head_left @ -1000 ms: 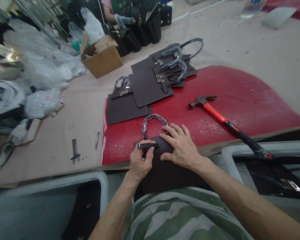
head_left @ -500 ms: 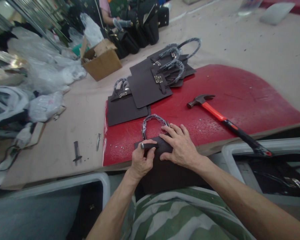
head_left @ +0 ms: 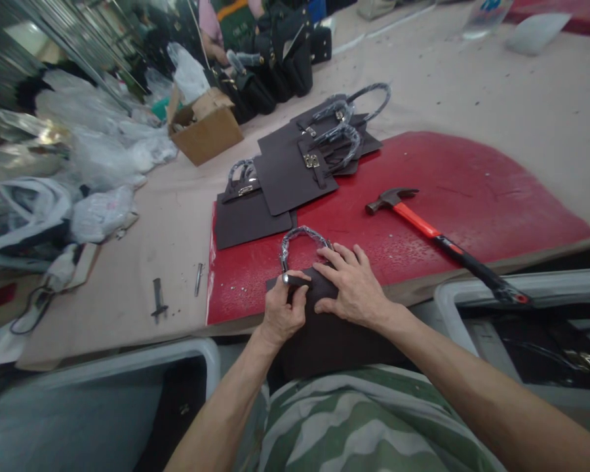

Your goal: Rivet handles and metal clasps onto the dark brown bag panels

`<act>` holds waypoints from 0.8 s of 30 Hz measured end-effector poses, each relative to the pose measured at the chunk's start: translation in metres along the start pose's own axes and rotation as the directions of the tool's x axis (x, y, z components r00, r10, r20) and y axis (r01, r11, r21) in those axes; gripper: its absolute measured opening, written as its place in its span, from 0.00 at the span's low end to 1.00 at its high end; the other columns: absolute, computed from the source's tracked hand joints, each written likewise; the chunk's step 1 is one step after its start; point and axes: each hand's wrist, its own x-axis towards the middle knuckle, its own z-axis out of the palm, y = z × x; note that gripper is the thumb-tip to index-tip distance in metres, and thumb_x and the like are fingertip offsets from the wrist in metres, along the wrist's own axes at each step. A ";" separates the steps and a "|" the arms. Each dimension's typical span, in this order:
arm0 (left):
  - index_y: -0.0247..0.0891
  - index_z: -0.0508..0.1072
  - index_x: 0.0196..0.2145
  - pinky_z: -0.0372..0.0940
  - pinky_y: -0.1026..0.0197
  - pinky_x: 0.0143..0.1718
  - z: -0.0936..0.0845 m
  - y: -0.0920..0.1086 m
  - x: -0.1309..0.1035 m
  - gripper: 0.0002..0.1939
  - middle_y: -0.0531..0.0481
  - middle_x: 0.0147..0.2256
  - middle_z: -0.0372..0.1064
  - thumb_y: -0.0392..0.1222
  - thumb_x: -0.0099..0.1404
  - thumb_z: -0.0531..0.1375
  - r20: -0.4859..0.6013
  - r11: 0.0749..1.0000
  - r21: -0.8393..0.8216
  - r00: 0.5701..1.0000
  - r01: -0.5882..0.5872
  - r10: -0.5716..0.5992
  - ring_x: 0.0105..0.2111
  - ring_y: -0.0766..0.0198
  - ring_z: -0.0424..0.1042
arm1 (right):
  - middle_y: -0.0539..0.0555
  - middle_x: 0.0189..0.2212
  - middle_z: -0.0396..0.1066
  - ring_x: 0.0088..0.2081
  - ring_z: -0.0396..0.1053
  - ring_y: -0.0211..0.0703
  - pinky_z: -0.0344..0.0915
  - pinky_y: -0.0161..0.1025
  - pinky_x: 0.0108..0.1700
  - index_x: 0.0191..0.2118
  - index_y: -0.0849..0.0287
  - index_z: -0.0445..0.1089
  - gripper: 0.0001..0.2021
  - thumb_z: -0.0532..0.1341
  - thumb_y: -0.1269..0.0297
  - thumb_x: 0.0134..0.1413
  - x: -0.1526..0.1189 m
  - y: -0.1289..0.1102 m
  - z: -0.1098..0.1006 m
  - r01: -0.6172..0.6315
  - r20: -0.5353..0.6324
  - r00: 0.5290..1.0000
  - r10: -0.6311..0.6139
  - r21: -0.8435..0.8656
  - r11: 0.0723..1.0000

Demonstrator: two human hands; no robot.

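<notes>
My left fingers (head_left: 299, 300) grip a rod (head_left: 299, 280) against the dark panel (head_left: 324, 341), which my outspread right fingers (head_left: 345, 254) likely steady.

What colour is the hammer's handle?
The handle is orange-red and black, clearest in head view.

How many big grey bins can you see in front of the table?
2. The left bin sits below the table's near edge; the right bin is by the hammer's handle end. More may be hidden.
</notes>
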 end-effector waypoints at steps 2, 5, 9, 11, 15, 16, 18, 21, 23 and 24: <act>0.38 0.68 0.47 0.73 0.63 0.44 0.002 0.000 0.001 0.10 0.46 0.40 0.74 0.32 0.69 0.56 -0.008 1.000 0.017 1.000 -0.011 0.011 0.40 0.63 0.78 | 0.61 0.66 0.59 0.67 0.51 0.68 0.44 0.71 0.66 0.59 0.57 0.69 0.37 0.72 0.46 0.45 -0.001 -0.001 0.001 0.009 -0.005 1.000 -0.008 0.018 1.000; 0.38 0.68 0.47 0.73 0.64 0.42 0.005 0.001 0.002 0.10 0.47 0.39 0.74 0.32 0.68 0.56 -0.016 0.999 0.038 1.000 -0.015 0.016 0.38 0.64 0.77 | 0.61 0.66 0.58 0.67 0.51 0.66 0.46 0.68 0.66 0.61 0.56 0.67 0.33 0.70 0.51 0.50 -0.004 0.006 -0.009 0.019 -0.083 0.996 -0.012 0.075 0.997; 0.38 0.68 0.45 0.72 0.64 0.40 0.006 0.003 0.002 0.08 0.47 0.37 0.74 0.33 0.68 0.56 -0.019 0.999 0.045 1.000 0.003 -0.003 0.35 0.65 0.77 | 0.66 0.59 0.65 0.60 0.61 0.60 0.58 0.56 0.61 0.58 0.62 0.68 0.23 0.62 0.58 0.60 -0.022 0.041 -0.046 -0.180 -0.311 0.934 0.179 0.024 0.983; 0.38 0.68 0.44 0.72 0.64 0.39 0.006 0.003 0.001 0.07 0.48 0.37 0.74 0.34 0.69 0.55 -0.018 0.999 0.050 1.000 0.003 -0.002 0.34 0.64 0.77 | 0.70 0.55 0.66 0.55 0.63 0.64 0.61 0.55 0.54 0.55 0.64 0.69 0.21 0.61 0.58 0.60 -0.035 0.065 -0.069 -0.399 -0.305 0.883 0.357 -0.087 0.913; 0.39 0.68 0.44 0.72 0.63 0.39 0.009 0.001 0.001 0.07 0.47 0.36 0.74 0.35 0.68 0.55 -0.029 0.996 0.084 1.000 -0.004 0.007 0.33 0.63 0.77 | 0.68 0.39 0.69 0.41 0.68 0.59 0.57 0.48 0.37 0.37 0.61 0.70 0.06 0.60 0.64 0.58 -0.055 0.099 -0.102 -0.577 -0.173 0.815 0.553 -0.153 0.803; 0.39 0.68 0.44 0.72 0.62 0.40 0.010 0.001 0.000 0.07 0.47 0.36 0.74 0.35 0.68 0.55 -0.031 0.996 0.089 0.999 -0.004 0.006 0.34 0.62 0.77 | 0.63 0.33 0.68 0.35 0.67 0.54 0.54 0.46 0.33 0.32 0.59 0.68 0.05 0.60 0.65 0.58 -0.057 0.102 -0.106 -0.582 -0.142 0.812 0.566 -0.124 0.804; 0.39 0.68 0.45 0.73 0.61 0.41 0.011 0.001 0.001 0.08 0.46 0.37 0.75 0.35 0.68 0.55 -0.037 0.996 0.084 0.999 -0.005 0.008 0.35 0.61 0.78 | 0.55 0.24 0.63 0.27 0.63 0.45 0.51 0.43 0.29 0.26 0.55 0.62 0.09 0.60 0.65 0.56 -0.054 0.104 -0.109 -0.580 -0.059 0.815 0.577 -0.066 0.812; 0.39 0.67 0.45 0.73 0.60 0.41 0.012 0.003 0.001 0.08 0.46 0.36 0.75 0.34 0.68 0.55 -0.047 0.997 0.071 0.999 -0.013 0.017 0.35 0.60 0.78 | 0.49 0.20 0.59 0.21 0.58 0.39 0.52 0.38 0.24 0.24 0.54 0.58 0.11 0.61 0.62 0.51 -0.040 0.095 -0.108 -0.643 0.184 0.764 0.619 0.301 0.704; 0.39 0.68 0.44 0.73 0.60 0.39 0.011 0.005 0.002 0.08 0.46 0.36 0.75 0.34 0.67 0.55 -0.050 0.997 0.079 0.998 -0.019 0.023 0.35 0.59 0.78 | 0.47 0.20 0.58 0.19 0.55 0.36 0.54 0.36 0.21 0.26 0.54 0.58 0.10 0.61 0.58 0.49 -0.030 0.083 -0.109 -0.673 0.358 0.726 0.588 0.550 0.496; 0.39 0.67 0.43 0.73 0.60 0.39 0.011 0.006 0.002 0.07 0.46 0.35 0.75 0.34 0.67 0.55 -0.050 0.996 0.085 0.998 -0.020 0.025 0.35 0.59 0.78 | 0.46 0.19 0.55 0.18 0.52 0.35 0.53 0.35 0.20 0.27 0.54 0.57 0.11 0.60 0.56 0.48 -0.025 0.076 -0.111 -0.674 0.409 0.717 0.565 0.615 0.410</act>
